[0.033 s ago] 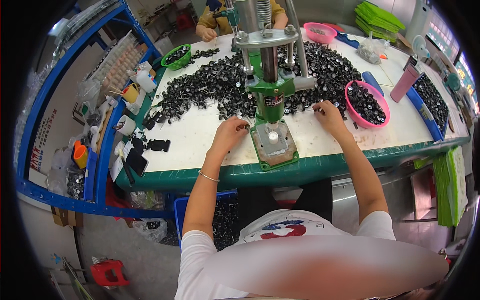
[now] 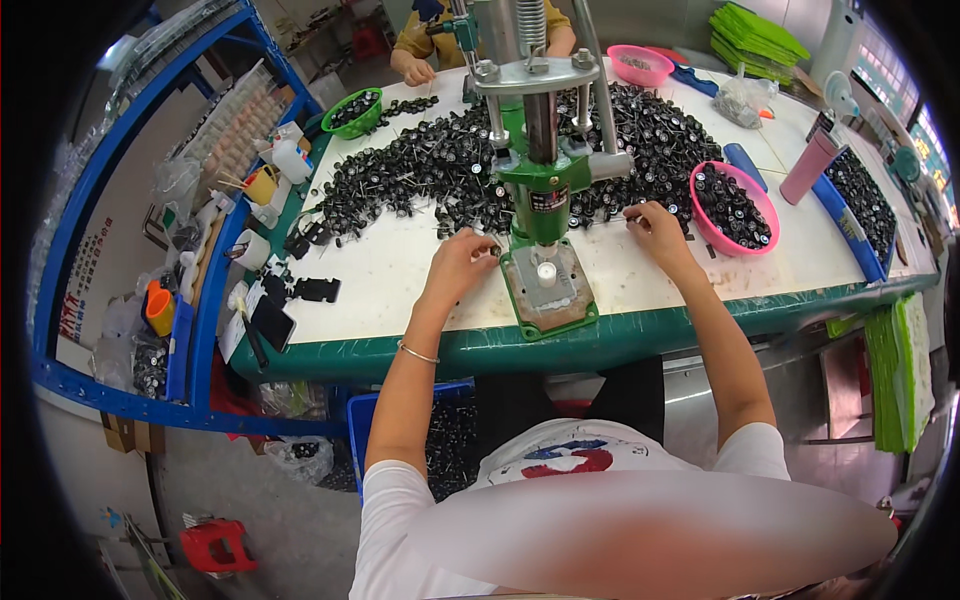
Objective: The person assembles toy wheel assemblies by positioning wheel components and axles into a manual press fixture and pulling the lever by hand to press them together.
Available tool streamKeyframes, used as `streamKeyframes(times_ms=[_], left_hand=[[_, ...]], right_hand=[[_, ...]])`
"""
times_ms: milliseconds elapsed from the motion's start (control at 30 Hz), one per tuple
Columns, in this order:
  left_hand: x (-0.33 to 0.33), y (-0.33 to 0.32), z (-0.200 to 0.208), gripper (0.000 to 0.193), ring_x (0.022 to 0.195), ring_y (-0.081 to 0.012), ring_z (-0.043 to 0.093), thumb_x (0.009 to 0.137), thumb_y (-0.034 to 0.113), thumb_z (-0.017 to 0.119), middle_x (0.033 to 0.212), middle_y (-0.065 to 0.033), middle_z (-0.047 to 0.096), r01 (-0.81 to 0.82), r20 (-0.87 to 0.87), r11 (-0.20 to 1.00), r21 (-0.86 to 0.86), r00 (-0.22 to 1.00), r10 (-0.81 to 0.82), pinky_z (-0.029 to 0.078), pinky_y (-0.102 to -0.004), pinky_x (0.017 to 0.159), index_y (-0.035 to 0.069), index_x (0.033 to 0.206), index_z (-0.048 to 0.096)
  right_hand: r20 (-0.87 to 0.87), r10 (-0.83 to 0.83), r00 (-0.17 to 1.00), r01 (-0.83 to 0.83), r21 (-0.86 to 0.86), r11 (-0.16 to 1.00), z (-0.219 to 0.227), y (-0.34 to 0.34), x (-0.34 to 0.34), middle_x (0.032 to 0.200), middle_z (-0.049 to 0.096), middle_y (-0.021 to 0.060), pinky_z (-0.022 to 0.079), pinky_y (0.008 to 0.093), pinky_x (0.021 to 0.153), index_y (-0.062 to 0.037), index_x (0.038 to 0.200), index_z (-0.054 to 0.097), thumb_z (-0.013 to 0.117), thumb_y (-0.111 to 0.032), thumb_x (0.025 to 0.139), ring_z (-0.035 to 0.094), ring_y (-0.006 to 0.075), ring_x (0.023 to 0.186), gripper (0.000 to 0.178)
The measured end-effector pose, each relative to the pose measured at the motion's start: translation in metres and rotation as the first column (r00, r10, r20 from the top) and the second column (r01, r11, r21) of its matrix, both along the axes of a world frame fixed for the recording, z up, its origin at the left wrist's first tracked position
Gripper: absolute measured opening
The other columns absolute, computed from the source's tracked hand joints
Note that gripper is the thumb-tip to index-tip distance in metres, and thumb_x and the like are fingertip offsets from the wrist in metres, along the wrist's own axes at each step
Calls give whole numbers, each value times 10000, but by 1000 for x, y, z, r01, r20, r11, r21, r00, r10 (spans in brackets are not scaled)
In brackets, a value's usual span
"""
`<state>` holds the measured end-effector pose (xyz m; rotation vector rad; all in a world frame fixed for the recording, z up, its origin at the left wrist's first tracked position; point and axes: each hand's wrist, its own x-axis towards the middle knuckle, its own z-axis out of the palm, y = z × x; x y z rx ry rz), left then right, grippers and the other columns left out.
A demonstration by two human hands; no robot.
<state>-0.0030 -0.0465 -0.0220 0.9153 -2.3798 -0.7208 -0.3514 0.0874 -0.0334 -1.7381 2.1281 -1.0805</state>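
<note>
Checking from near to far: just past the green table edge (image 2: 650, 326) I have the press base (image 2: 572, 308), with a white round piece (image 2: 547, 275) on it, under the ram of the green press (image 2: 545, 205). Left of it, my left hand (image 2: 468, 262) has thumb and fingers pinched on a small dark piece (image 2: 495, 251), beside the press and not on the white piece. Right of it, my right hand (image 2: 655, 232) has its fingers loosely curled near the table; can't make out if there's anything in them. No clear change since the previous frame: same poses, give or take a slight shift. I read that as no progress at the press. Beyond: pile of black parts (image 2: 400, 165), pink bowl (image 2: 712, 233) of similar parts at right, green bowl (image 2: 352, 132) at far left, then a co-worker's hand (image 2: 415, 72).
</note>
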Motion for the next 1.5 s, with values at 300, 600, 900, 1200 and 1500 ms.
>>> streamKeyframes(times_ms=[300, 600, 900, 1200, 1500], left_hand=[[-1, 18, 16, 220, 859, -158, 695, 858, 36, 721, 945, -81, 710, 164, -637, 786, 597, 691, 340, 524, -249, 790, -27, 1055, 648], [-9, 66, 16, 148, 917, -154, 692, 881, -7, 689, 953, -101, 724, 248, -606, 644, 724, 676, 420, 551, -272, 850, -54, 1020, 701], [-36, 81, 14, 130, 816, -61, 572, 845, 29, 730, 902, -3, 704, 178, -612, 784, 594, 733, 297, 445, -228, 766, 21, 974, 745], [-63, 81, 10, 98, 872, -89, 593, 819, 7, 746, 935, -10, 669, 275, -745, 813, 513, 614, 262, 455, -237, 808, 1, 916, 734], [-65, 78, 11, 82, 862, -94, 599, 825, -13, 731, 934, -22, 669, 333, -760, 791, 514, 604, 240, 465, -244, 819, 0, 906, 730]], right_hand=[[510, 306, 804, -273, -140, 952, 44, 9, 101, 953, 667, 43, 515, 250, 784, 13, 1130, 660, 595, -98, 976, 624, 101, 832, 200], [368, 290, 884, -278, -88, 957, 35, 2, 133, 908, 582, 85, 478, 311, 719, -10, 1015, 693, 620, -198, 947, 577, 165, 790, 212], [585, 238, 775, -273, -30, 962, 20, -1, 128, 934, 588, 43, 471, 294, 715, -30, 1052, 704, 602, -254, 975, 572, 126, 811, 258], [675, 180, 716, -36, -222, 974, 71, -14, 67, 908, 651, -6, 450, 240, 670, -65, 1154, 705, 526, -270, 1015, 571, 69, 754, 306], [930, 351, 112, -153, -332, 931, 282, -78, 70, 724, 555, -23, 338, 194, 463, -89, 934, 633, 590, -330, 992, 454, 51, 551, 251]])
